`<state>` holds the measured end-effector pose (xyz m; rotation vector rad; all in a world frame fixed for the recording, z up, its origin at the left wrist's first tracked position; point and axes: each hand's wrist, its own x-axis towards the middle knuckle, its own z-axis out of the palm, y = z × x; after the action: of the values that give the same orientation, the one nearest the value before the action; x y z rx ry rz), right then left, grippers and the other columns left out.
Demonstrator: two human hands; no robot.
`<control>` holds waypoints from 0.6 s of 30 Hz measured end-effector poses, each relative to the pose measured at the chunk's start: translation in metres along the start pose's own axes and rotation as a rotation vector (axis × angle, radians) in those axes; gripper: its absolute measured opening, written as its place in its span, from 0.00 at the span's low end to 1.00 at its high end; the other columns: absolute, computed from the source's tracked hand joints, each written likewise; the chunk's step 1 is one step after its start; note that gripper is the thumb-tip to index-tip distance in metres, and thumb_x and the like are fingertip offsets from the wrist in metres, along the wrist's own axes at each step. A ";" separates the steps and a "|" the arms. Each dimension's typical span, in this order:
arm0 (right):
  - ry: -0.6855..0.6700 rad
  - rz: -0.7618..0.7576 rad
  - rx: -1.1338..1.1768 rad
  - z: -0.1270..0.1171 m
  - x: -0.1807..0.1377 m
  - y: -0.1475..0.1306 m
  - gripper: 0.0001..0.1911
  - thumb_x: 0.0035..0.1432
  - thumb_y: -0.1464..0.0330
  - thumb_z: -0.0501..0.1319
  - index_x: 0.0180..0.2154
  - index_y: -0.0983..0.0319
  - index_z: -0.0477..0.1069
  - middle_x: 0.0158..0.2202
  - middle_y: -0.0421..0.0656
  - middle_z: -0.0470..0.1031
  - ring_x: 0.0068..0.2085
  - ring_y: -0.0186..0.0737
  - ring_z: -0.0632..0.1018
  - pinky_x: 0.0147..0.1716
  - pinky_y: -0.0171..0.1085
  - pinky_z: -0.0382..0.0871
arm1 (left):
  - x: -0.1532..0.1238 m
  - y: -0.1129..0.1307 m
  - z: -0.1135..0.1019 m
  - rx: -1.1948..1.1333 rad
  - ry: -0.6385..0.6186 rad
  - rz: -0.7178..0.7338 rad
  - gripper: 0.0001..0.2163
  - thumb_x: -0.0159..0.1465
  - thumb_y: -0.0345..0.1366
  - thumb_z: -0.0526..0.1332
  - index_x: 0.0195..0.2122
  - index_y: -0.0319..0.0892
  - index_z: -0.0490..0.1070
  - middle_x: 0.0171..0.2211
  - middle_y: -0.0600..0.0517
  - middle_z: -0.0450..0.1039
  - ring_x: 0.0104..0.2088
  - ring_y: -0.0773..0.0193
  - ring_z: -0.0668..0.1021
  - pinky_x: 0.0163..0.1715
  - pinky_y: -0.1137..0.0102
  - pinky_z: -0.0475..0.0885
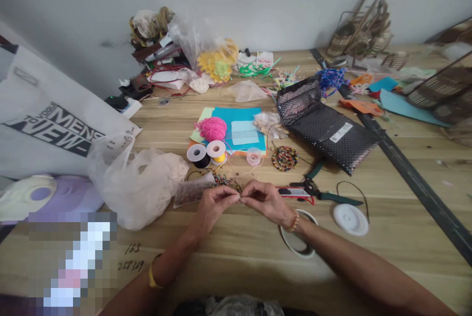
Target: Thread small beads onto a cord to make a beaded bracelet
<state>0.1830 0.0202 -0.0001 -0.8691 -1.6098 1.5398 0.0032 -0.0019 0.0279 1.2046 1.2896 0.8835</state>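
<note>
My left hand (218, 201) and my right hand (266, 200) meet fingertip to fingertip above the table, both closed in a pinch. Whatever lies between the fingertips is too small to make out. Just behind them, loose multicoloured beads (223, 178) spill from a clear bag of beads (193, 189). Beyond my fingers stand a spool of black thread (199, 157), a spool of yellow thread (217, 152) and a small pink spool (254, 157). A coiled string of coloured beads (284, 158) lies past my right hand.
Pruning shears (313, 186) and a utility knife (294, 192) lie right of my hands. A roll of tape (299, 252) sits under my right wrist, with a white spool (350, 219) farther right. Around them are pink yarn (211, 129), a black bubble mailer (330, 127) and a plastic bag (138, 193).
</note>
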 end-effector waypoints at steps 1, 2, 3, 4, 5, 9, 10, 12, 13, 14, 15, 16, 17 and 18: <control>0.000 -0.001 -0.002 0.000 0.000 0.000 0.12 0.55 0.61 0.64 0.30 0.64 0.70 0.25 0.40 0.70 0.26 0.31 0.68 0.26 0.31 0.62 | 0.000 0.000 0.000 0.017 0.003 0.012 0.06 0.54 0.36 0.64 0.26 0.39 0.76 0.24 0.54 0.75 0.27 0.66 0.73 0.31 0.73 0.67; 0.002 -0.001 -0.003 0.000 0.000 0.000 0.12 0.55 0.61 0.64 0.29 0.64 0.70 0.25 0.39 0.70 0.26 0.31 0.68 0.26 0.31 0.62 | 0.000 0.001 0.001 0.037 0.006 0.024 0.06 0.54 0.36 0.64 0.26 0.39 0.76 0.24 0.54 0.75 0.27 0.66 0.73 0.31 0.73 0.67; 0.002 -0.001 -0.005 0.000 0.000 -0.001 0.12 0.55 0.61 0.64 0.29 0.64 0.70 0.25 0.39 0.70 0.26 0.31 0.68 0.26 0.31 0.62 | -0.001 0.001 0.001 0.057 0.010 0.038 0.06 0.54 0.36 0.64 0.26 0.39 0.76 0.23 0.53 0.75 0.27 0.66 0.73 0.30 0.73 0.67; 0.002 -0.001 -0.006 0.000 0.000 -0.001 0.12 0.55 0.61 0.64 0.29 0.64 0.70 0.25 0.39 0.69 0.26 0.31 0.68 0.26 0.31 0.62 | -0.001 0.001 0.001 0.077 0.015 0.053 0.06 0.55 0.36 0.64 0.26 0.39 0.76 0.23 0.53 0.75 0.27 0.66 0.73 0.30 0.73 0.67; 0.002 -0.001 -0.008 0.000 0.000 -0.001 0.12 0.55 0.61 0.64 0.29 0.64 0.70 0.24 0.39 0.69 0.26 0.31 0.68 0.26 0.31 0.62 | -0.001 0.001 0.001 0.096 0.020 0.069 0.07 0.55 0.36 0.63 0.26 0.38 0.75 0.23 0.53 0.75 0.26 0.66 0.73 0.29 0.73 0.66; 0.008 0.002 -0.020 0.001 0.000 -0.002 0.13 0.55 0.61 0.63 0.28 0.64 0.69 0.24 0.39 0.69 0.25 0.30 0.67 0.24 0.30 0.61 | -0.003 0.001 0.002 0.169 0.030 0.141 0.09 0.58 0.37 0.61 0.25 0.38 0.74 0.21 0.54 0.73 0.24 0.67 0.71 0.26 0.75 0.65; 0.007 0.004 -0.024 0.001 0.000 -0.002 0.13 0.55 0.60 0.63 0.28 0.64 0.69 0.24 0.38 0.68 0.25 0.30 0.66 0.24 0.30 0.60 | -0.003 0.002 0.002 0.186 0.029 0.167 0.09 0.58 0.37 0.61 0.24 0.38 0.74 0.21 0.54 0.72 0.24 0.68 0.71 0.26 0.75 0.65; -0.002 0.009 -0.029 0.001 0.000 -0.002 0.14 0.55 0.60 0.63 0.28 0.64 0.69 0.23 0.38 0.68 0.24 0.30 0.66 0.24 0.30 0.60 | -0.003 0.002 0.002 0.218 0.030 0.224 0.09 0.59 0.35 0.60 0.24 0.38 0.73 0.22 0.54 0.73 0.25 0.67 0.72 0.27 0.75 0.65; -0.008 0.011 -0.030 0.001 0.000 -0.002 0.14 0.55 0.59 0.63 0.28 0.64 0.69 0.23 0.38 0.68 0.24 0.30 0.66 0.24 0.30 0.60 | -0.003 0.002 0.003 0.234 0.034 0.254 0.08 0.59 0.34 0.60 0.24 0.39 0.73 0.22 0.54 0.73 0.25 0.67 0.72 0.28 0.74 0.66; -0.014 0.013 -0.031 0.001 0.000 -0.003 0.14 0.55 0.59 0.63 0.28 0.64 0.69 0.23 0.38 0.68 0.24 0.30 0.65 0.24 0.30 0.60 | -0.003 0.001 0.003 0.249 0.042 0.281 0.08 0.59 0.33 0.60 0.25 0.39 0.73 0.23 0.54 0.74 0.26 0.67 0.73 0.29 0.74 0.66; -0.018 0.015 -0.030 0.001 -0.001 -0.003 0.14 0.55 0.59 0.63 0.28 0.64 0.69 0.23 0.38 0.67 0.24 0.30 0.65 0.24 0.30 0.59 | -0.004 0.001 0.003 0.259 0.053 0.308 0.07 0.59 0.33 0.60 0.25 0.39 0.73 0.23 0.53 0.74 0.26 0.67 0.73 0.29 0.74 0.66; -0.021 0.016 -0.029 0.001 -0.001 -0.005 0.15 0.55 0.58 0.63 0.29 0.64 0.68 0.23 0.38 0.67 0.24 0.30 0.65 0.24 0.30 0.59 | -0.004 0.000 0.003 0.261 0.063 0.338 0.06 0.59 0.32 0.60 0.25 0.39 0.73 0.24 0.53 0.74 0.27 0.67 0.73 0.30 0.74 0.67; -0.022 0.015 -0.026 0.001 -0.001 -0.006 0.15 0.56 0.58 0.62 0.29 0.64 0.68 0.24 0.38 0.67 0.24 0.30 0.65 0.24 0.30 0.59 | -0.004 0.000 0.004 0.256 0.072 0.371 0.06 0.59 0.31 0.61 0.25 0.39 0.73 0.24 0.53 0.73 0.27 0.67 0.73 0.30 0.74 0.67; -0.020 0.010 -0.022 0.000 -0.001 -0.008 0.15 0.56 0.58 0.62 0.30 0.64 0.68 0.24 0.38 0.67 0.25 0.30 0.65 0.24 0.30 0.59 | -0.004 -0.001 0.004 0.245 0.075 0.403 0.06 0.59 0.31 0.61 0.26 0.39 0.73 0.25 0.53 0.73 0.28 0.67 0.73 0.31 0.73 0.67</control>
<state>0.1832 0.0190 0.0078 -0.8774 -1.6415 1.5457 0.0063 -0.0066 0.0279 1.6775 1.2619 1.0879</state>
